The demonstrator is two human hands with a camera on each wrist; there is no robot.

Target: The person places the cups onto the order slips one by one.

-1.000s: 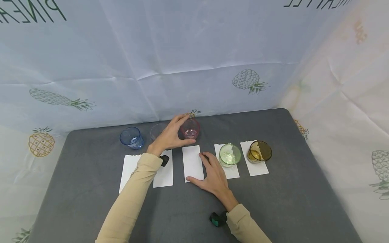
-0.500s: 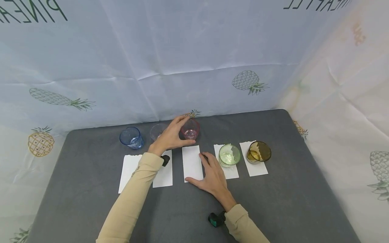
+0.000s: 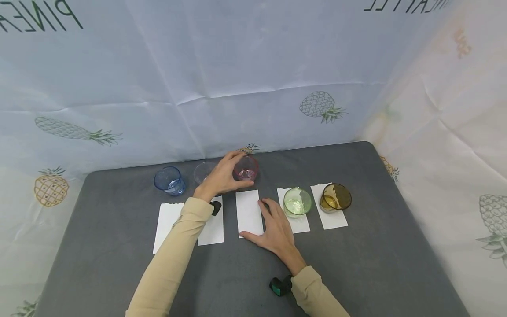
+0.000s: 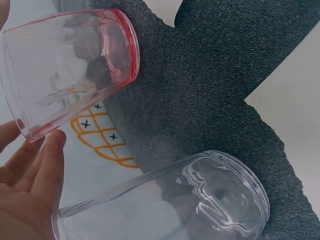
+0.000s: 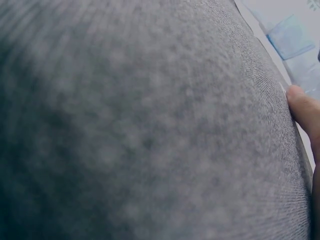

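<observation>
My left hand [image 3: 219, 176] reaches to the back of the table and holds a pink glass [image 3: 246, 169] near its rim, thumb on the near side and fingers behind. The left wrist view shows fingertips at the rim of this pink glass [image 4: 75, 70]; its reddish base is by the dark cloth. Next to it stands a clear glass [image 4: 210, 195], partly behind my hand in the head view. My right hand [image 3: 275, 233] rests with spread fingers about the middle paper strip [image 3: 248, 211], thumb at its near edge, index finger by its right edge.
A blue glass [image 3: 169, 180] stands at the back left. A green glass [image 3: 297, 202] and an amber glass [image 3: 335, 197] stand on two paper strips at the right. Two more strips lie left, one a white strip [image 3: 211, 229]. A pineapple-print curtain [image 3: 222, 119] borders the table [image 3: 376, 246].
The hands and glasses keep their places; the whole head view shifts slightly to the left.
</observation>
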